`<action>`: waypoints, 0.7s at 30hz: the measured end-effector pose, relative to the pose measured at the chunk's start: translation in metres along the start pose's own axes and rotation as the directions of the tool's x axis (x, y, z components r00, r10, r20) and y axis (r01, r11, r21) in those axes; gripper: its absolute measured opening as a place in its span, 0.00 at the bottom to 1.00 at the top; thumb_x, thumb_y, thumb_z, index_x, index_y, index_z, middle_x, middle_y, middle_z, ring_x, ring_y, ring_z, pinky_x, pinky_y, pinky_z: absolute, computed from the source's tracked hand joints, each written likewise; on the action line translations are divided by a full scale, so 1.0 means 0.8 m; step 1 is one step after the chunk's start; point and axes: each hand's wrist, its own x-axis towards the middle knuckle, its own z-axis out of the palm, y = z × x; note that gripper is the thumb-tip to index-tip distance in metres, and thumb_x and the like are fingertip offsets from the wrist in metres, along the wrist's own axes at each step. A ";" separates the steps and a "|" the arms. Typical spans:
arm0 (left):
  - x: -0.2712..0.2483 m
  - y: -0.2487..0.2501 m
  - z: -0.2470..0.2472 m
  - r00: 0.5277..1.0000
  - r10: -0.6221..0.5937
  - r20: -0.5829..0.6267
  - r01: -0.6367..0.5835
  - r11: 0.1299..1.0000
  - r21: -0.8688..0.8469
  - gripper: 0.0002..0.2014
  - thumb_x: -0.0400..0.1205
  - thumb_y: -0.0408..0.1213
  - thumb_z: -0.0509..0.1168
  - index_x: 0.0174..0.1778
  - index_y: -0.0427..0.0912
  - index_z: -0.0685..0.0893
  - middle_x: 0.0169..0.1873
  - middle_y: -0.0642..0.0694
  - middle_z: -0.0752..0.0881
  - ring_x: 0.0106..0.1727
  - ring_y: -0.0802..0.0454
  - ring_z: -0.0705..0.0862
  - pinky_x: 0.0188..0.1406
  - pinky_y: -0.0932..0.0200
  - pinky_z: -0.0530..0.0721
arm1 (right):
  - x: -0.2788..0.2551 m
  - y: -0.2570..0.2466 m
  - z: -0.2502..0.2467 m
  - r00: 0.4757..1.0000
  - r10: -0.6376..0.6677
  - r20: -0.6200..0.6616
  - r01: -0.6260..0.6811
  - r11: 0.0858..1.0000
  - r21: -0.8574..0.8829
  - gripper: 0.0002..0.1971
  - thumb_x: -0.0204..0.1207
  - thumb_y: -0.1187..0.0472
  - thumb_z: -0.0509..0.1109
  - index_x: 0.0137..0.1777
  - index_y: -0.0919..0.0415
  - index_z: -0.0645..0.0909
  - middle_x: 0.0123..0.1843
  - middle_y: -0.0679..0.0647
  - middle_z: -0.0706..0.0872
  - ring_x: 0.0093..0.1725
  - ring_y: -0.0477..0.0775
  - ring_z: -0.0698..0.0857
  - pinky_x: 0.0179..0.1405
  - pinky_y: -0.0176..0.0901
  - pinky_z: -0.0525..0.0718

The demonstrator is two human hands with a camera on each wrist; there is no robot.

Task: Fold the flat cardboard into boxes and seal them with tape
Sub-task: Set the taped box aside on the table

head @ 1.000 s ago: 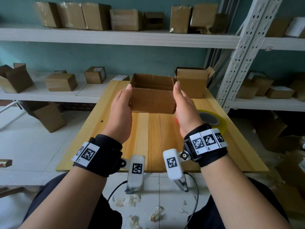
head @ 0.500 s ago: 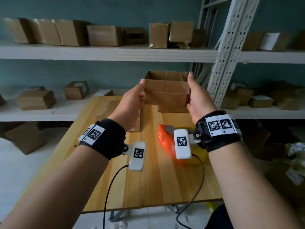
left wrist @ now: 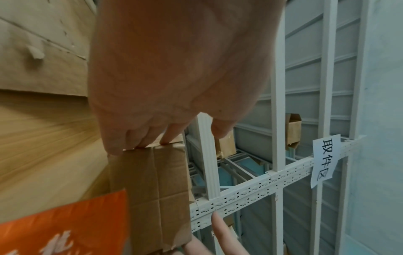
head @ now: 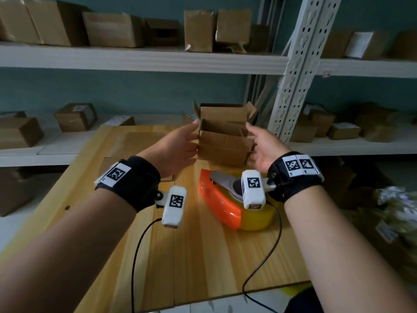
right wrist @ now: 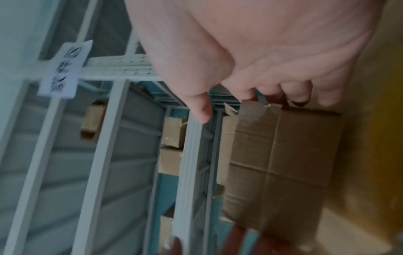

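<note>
A small brown cardboard box (head: 223, 145), open at the top, stands at the back right of the wooden table (head: 203, 256). My left hand (head: 178, 147) lies against its left side and my right hand (head: 262, 146) against its right side, fingers straight. In the left wrist view my fingertips (left wrist: 165, 138) touch the edge of the box (left wrist: 150, 189). The right wrist view is blurred; the fingertips (right wrist: 246, 93) reach the box (right wrist: 283, 163). An orange tape dispenser (head: 218, 199) with a yellow roll (head: 257, 218) sits just in front of the box. Flat cardboard (head: 135, 143) lies at the back left.
A second open box (head: 225, 112) with raised flaps stands right behind the first. A white perforated shelf post (head: 291, 71) rises close on the right. Shelves (head: 135, 58) behind and beside the table hold several cardboard boxes. Wrist camera cables (head: 140, 245) hang over the table's near edge.
Both hands carried the box from the middle of the table up and over to the back right, in front of the other open box. The dispenser came into full view.
</note>
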 end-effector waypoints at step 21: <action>-0.174 0.002 -0.054 0.960 0.224 -0.169 -0.270 0.901 -0.341 0.33 0.90 0.58 0.61 0.87 0.41 0.73 0.80 0.35 0.81 0.81 0.39 0.81 0.84 0.38 0.73 | -0.143 0.016 0.064 0.936 -0.326 0.130 0.215 0.824 0.525 0.22 0.88 0.53 0.65 0.79 0.61 0.79 0.83 0.63 0.78 0.86 0.61 0.72 0.88 0.58 0.66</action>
